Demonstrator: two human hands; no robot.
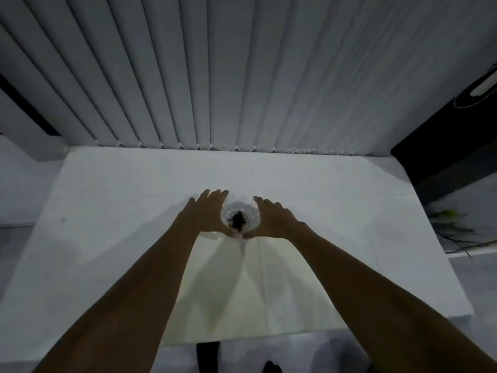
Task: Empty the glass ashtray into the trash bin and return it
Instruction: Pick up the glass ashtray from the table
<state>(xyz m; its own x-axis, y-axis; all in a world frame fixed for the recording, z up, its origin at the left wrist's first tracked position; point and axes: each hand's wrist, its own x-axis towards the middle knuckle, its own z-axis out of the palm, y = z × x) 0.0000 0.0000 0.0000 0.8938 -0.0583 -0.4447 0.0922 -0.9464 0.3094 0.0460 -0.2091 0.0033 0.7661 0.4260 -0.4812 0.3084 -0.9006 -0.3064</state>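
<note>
The round clear glass ashtray (240, 219) with dark ash sits mid-way on the white rectangular table (107, 211) — cupped between the left hand (207, 211) and right hand (271, 219), fingers spread wide; contact unclear. No writing is readable — bare tabletop all around.

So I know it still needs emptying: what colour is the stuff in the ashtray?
Dark brown to black, heaped in the clear glass ashtray; the head view shows it.

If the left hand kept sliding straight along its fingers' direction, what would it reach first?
Bare white table, then probably the vertical blinds behind it. The left hand points past the glass ashtray, flanking its side.
</note>
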